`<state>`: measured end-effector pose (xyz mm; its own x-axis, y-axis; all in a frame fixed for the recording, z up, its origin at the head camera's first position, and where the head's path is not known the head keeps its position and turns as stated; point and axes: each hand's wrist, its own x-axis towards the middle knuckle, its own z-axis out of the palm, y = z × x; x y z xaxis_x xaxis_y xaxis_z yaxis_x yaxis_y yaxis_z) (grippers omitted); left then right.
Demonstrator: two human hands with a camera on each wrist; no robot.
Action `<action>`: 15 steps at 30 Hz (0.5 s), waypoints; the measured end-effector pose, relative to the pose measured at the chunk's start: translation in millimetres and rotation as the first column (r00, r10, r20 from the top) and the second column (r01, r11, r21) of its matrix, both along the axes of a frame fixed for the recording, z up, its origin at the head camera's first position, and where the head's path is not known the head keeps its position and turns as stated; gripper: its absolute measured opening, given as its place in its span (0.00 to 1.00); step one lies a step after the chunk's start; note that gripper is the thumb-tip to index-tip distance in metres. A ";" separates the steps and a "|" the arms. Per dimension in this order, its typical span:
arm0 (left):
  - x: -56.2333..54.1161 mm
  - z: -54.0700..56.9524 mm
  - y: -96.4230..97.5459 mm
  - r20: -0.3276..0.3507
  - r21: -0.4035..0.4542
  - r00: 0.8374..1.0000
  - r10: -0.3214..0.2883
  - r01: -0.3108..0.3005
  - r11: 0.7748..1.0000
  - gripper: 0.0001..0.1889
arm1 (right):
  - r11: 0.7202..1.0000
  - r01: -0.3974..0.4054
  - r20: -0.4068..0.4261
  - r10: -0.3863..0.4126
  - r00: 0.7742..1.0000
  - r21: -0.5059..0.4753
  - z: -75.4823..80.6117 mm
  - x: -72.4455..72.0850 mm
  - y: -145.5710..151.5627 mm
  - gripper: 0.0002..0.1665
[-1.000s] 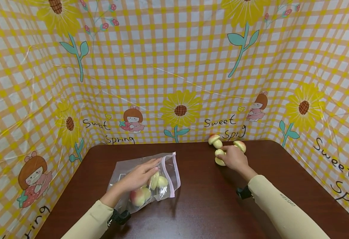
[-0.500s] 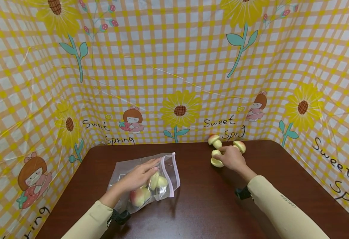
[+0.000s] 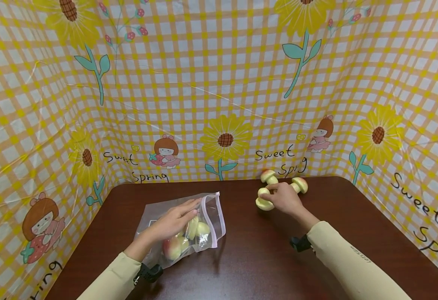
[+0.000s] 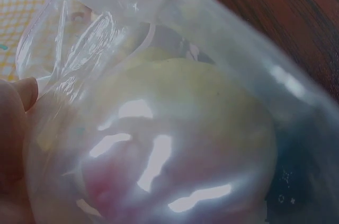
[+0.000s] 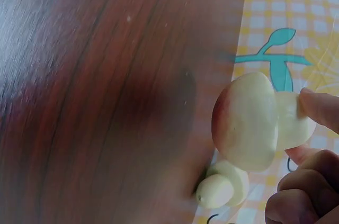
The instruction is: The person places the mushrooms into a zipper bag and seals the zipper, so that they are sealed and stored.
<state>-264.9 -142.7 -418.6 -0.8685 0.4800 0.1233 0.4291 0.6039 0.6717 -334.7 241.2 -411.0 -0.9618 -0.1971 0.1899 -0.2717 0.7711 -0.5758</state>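
Observation:
My left hand lies with straight fingers across a clear zip bag, which holds several mushrooms. A reddish, cream-coloured mushroom fills much of the left wrist view, seen through the shiny plastic. Between thumb and fingers, my right hand pinches another mushroom by its pale stem. Its rounded cap, blushed red on one side, points away from the fingers. Two more mushrooms lie at the table's back: one beyond the right fingertips, the other just behind the hand.
The dark brown table stretches between the bag and my right arm. The bag's pink-edged mouth faces right and gapes somewhat. A yellow checked cloth with sunflowers walls off the back and both sides.
My right hand has moved left with the pinched mushroom, away from the mushroom at the right. The left hand has stayed on the bag.

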 end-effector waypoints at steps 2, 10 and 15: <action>-0.1 0.1 -0.2 0.002 0.002 1.000 0.003 -0.003 1.000 0.27 | 1.000 -0.003 -0.005 0.003 1.000 -0.003 1.0 0.6 -3.6 0.21; -3.3 -2.2 -1.7 0.013 -0.002 1.000 0.000 0.000 1.000 0.27 | 1.000 -0.009 -0.018 0.009 1.000 -0.024 5.7 3.8 -16.5 0.23; -2.5 -1.2 -2.3 0.008 0.009 1.000 -0.007 0.007 1.000 0.27 | 0.999 -0.015 0.009 0.016 1.000 -0.045 8.3 7.2 -23.4 0.25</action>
